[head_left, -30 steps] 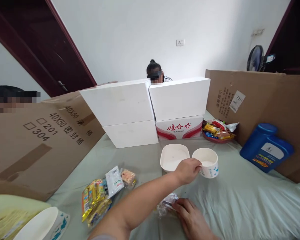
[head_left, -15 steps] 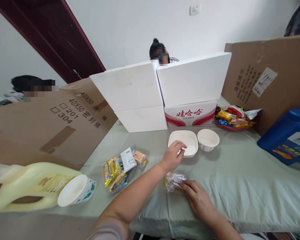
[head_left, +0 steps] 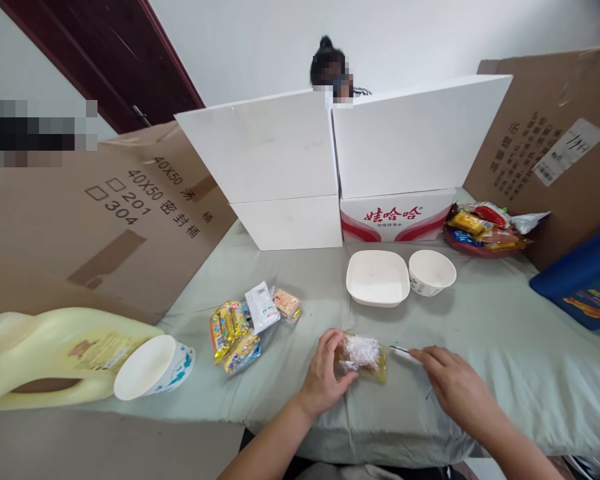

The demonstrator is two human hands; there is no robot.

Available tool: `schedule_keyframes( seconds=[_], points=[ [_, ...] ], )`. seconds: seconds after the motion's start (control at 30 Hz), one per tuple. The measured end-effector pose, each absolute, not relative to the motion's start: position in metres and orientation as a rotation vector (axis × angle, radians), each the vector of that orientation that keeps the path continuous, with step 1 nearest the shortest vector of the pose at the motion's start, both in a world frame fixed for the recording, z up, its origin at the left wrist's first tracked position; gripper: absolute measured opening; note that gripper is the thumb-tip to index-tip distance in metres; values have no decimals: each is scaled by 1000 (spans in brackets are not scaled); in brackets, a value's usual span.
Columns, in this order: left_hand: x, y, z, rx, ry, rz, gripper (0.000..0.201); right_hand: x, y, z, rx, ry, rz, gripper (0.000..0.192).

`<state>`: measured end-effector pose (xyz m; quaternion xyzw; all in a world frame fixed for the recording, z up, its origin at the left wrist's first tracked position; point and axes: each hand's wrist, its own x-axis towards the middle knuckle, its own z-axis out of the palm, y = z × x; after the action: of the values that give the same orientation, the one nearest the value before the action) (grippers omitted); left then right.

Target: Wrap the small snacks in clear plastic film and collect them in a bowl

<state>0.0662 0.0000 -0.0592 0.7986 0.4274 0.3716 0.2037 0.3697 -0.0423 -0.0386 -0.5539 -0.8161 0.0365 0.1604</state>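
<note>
A small clear-wrapped snack packet (head_left: 363, 355), yellowish at its edges, lies on the cloth in front of me. My left hand (head_left: 323, 377) is closed around its left end, thumb at the near side and fingers at the far side. Just right of the packet, apart from it, my right hand (head_left: 453, 383) pinches a slim silver tool (head_left: 403, 351) whose tip points left at the packet. Its exact kind is hard to make out. Beyond the packet stand a white square bowl (head_left: 378, 279) and a round paper bowl (head_left: 433, 273), side by side.
Left of my hands lie yellow snack packs (head_left: 230, 327), a white sachet (head_left: 263, 307) and a wrapped biscuit (head_left: 287, 303). A paper bowl (head_left: 155, 367) tilts against a pale yellow jug (head_left: 55, 360). A snack basket (head_left: 490, 248), blue jug (head_left: 580, 273) and boxes border the table. A person sits behind.
My left hand has come back from over the square bowl and taken the packet's left end. The right hand has drawn the tool away from the packet, rightward. The view has shifted slightly.
</note>
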Motion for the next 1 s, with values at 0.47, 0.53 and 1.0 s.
schedule_keyframes(
  seconds=[0.47, 0.53, 1.0],
  points=[
    [68, 1, -39, 1556, 1317, 1149, 19, 285, -13, -33, -1411, -1974, 206, 34],
    [52, 1, -45, 1407, 1400, 1172, 23, 307, -11, -42, -1474, -1887, 175, 26],
    [68, 3, -6, 2480, 1220, 806, 21, 306, -26, -9, -1295, -2039, 208, 26]
  ],
)
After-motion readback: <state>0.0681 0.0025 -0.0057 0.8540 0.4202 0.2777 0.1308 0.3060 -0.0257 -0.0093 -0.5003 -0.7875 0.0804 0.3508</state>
